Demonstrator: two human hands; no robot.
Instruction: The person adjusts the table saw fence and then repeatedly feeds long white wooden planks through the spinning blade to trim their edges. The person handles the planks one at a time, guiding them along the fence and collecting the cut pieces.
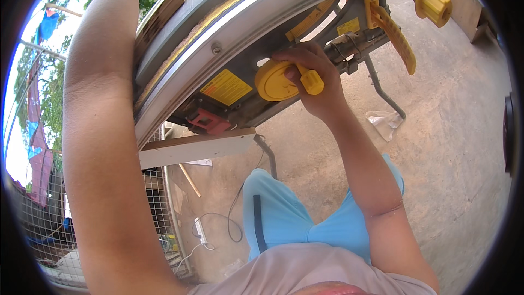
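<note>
My right hand (322, 68) is closed on a yellow handwheel (270, 83), its fingers around the rim and the grip knob. The wheel sits on the dark front panel of a table saw (188, 54), below the silver rail. To its left on that panel are a yellow label (226, 87) and a red switch cover (210, 122). A yellow lever (396, 35) hangs to the right, with a yellow ribbed knob (436, 4) beyond it. My left arm reaches up along the saw's left side; the hand is past the top edge of the view.
A wooden piece (159, 15) lies by the saw's left edge. Under the saw are a white-faced board (199, 149) and metal legs (385, 93). A power strip (200, 230) with cables lies on the concrete floor (436, 158), along with clear plastic (385, 123). Wire mesh (46, 229) stands at left.
</note>
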